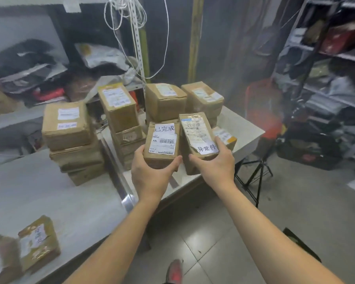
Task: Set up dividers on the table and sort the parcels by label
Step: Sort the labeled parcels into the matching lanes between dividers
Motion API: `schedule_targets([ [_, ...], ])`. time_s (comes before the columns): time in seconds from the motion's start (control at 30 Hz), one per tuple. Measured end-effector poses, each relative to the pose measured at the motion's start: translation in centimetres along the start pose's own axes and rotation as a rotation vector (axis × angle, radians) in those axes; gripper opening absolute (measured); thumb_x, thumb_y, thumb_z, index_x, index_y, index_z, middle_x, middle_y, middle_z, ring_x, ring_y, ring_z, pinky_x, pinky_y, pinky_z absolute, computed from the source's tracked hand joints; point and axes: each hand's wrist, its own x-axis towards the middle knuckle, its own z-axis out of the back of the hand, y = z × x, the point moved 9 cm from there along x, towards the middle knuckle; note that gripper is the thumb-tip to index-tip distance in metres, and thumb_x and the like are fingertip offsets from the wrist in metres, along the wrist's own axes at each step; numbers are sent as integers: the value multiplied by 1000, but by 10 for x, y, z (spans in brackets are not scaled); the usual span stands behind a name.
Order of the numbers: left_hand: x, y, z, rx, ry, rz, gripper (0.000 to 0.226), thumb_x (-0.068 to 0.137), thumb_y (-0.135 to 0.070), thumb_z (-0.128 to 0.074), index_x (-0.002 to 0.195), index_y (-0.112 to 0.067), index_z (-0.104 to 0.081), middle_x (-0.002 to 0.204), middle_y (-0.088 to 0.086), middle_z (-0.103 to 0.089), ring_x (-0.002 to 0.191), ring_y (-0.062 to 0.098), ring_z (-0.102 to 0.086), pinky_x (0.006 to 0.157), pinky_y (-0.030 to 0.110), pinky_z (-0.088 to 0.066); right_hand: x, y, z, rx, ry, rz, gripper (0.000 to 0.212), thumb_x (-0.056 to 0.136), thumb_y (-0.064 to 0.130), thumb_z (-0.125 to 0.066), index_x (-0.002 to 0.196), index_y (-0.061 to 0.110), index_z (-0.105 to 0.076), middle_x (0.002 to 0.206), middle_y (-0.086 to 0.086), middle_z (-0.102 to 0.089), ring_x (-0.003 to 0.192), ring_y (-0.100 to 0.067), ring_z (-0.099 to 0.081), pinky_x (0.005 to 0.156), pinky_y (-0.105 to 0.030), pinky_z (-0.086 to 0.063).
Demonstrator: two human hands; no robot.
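Observation:
Both my arms reach forward over the gap between two tables. My left hand [150, 171] grips a small brown parcel [162, 144] bearing a white label that reads 已完成. My right hand [217, 160] grips a second brown parcel [195, 136] with a torn shipping label and a white tag reading 异常件. The two held parcels sit side by side, just above the near edge of the white table [248, 128]. Behind them stand several stacked brown parcels: one stack at left [70, 128], one in the middle [119, 107], two at the back [165, 101].
Two more labelled parcels [37, 240] lie at the near left corner of the grey table [59, 197]. A metal strip [115, 177] runs between the tables. A black tripod [256, 177] and red stool [264, 107] stand at right, beside cluttered shelves [326, 78].

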Motion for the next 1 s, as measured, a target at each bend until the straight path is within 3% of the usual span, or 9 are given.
schedule_targets([
  [0.1,15,5,-47,-30,14,24,93,51,-72,-81,127,-33,-45,118,-17,-59,105,2,-56,89,36,-57,39,-22,7,-48,-17,-60,84,54,59,-77,129,30,-55,117,11,-63,111,-14,-60,90,-38,-56],
  [0.17,29,10,-78,-17,20,31,96,49,-78,-77,127,-32,-46,120,-14,-61,108,5,-57,89,38,-56,69,-33,14,-69,-27,-84,68,57,53,-81,116,29,-58,105,17,-63,104,-12,-61,89,-36,-56],
  [0.3,51,16,-129,-3,13,104,100,47,-80,-75,128,-29,-48,121,-11,-62,109,10,-58,89,40,-55,124,-48,34,-54,-23,-99,58,72,24,-85,124,16,-62,81,35,-43,82,16,-53,67,-4,-42],
  [0.43,66,18,-167,46,6,142,96,49,-78,-77,127,-28,-48,118,-9,-62,107,11,-57,89,42,-54,169,-67,44,-4,31,-109,53,75,11,-82,123,4,-61,80,34,-41,67,38,-41,57,8,-34],
  [0.6,73,21,-200,124,-9,217,93,52,-71,-82,127,-29,-47,116,-12,-60,104,8,-52,88,34,-51,210,-103,51,-6,97,-98,49,77,7,-81,122,2,-62,80,31,-40,66,29,-47,71,-11,-41],
  [0.67,72,24,-213,143,-41,240,93,52,-68,-83,128,-29,-47,116,-13,-58,104,6,-50,86,28,-47,229,-125,50,-18,142,-72,49,75,11,-82,120,12,-63,83,31,-43,73,30,-50,62,-7,-41],
  [0.77,63,28,-225,187,-108,296,95,49,-72,-82,127,-31,-47,120,-12,-60,109,9,-54,92,34,-51,254,-149,49,-17,205,-18,53,74,18,-84,122,20,-62,85,32,-42,94,-2,-51,72,-9,-37],
  [0.9,49,31,-238,221,-214,384,97,46,-76,-81,126,-34,-47,122,-11,-61,112,12,-57,91,39,-54,287,-174,42,-14,314,26,61,72,19,-84,128,20,-60,88,26,-50,90,-4,-51,65,-2,-40],
  [1.0,39,30,-244,229,-273,436,90,47,-72,-83,121,-35,-48,119,-11,-62,108,12,-59,88,38,-55,300,-199,25,-67,382,26,53,60,41,-80,106,32,-55,100,12,-63,102,-15,-60,74,-24,-52],
])
